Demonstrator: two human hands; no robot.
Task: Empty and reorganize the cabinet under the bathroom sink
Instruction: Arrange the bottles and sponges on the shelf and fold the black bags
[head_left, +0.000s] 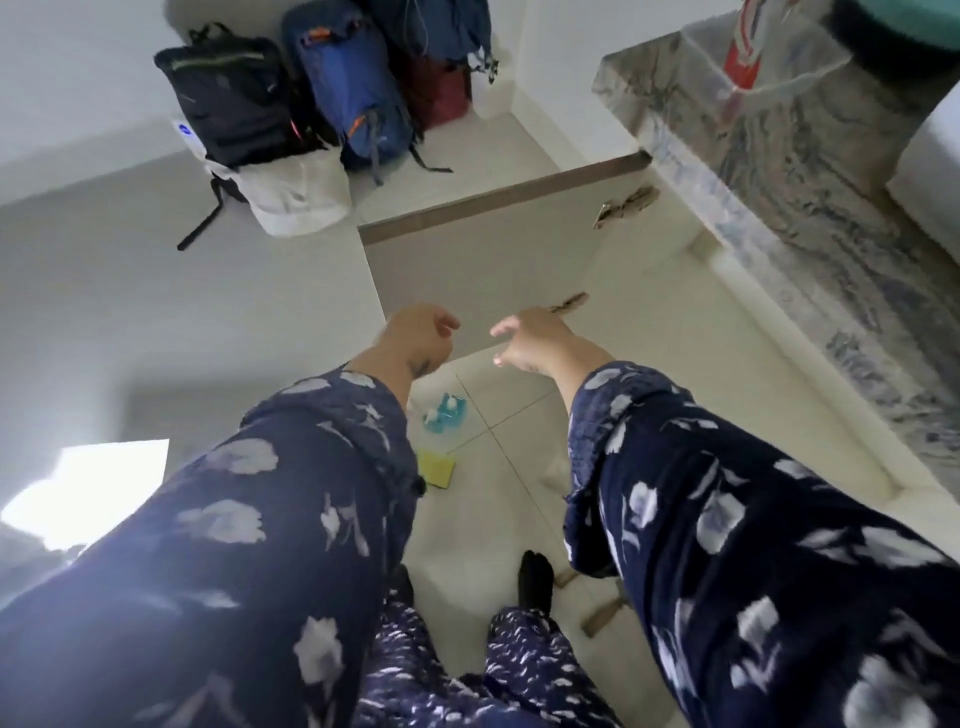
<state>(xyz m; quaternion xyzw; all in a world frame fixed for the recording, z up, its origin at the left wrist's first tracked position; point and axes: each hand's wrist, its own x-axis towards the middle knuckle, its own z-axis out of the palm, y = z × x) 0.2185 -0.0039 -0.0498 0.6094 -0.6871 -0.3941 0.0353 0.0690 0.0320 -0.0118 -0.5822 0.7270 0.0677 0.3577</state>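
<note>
Both empty: left hand (421, 332) loosely curled, right hand (530, 338) fingers spread, reaching toward the swung-open cabinet door (467, 270), likely for balance; teal bottles (444, 413) already on the floor.

- Cabinet door (467, 270): swung open, left of counter (810, 171).
- Backpacks (332, 88): behind door, against wall.
- Bottles (444, 413), sponge (436, 467): floor, before door.

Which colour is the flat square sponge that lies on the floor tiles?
Yellow. The flat square sponge shows in the head view, partly hidden behind the left sleeve.
</note>
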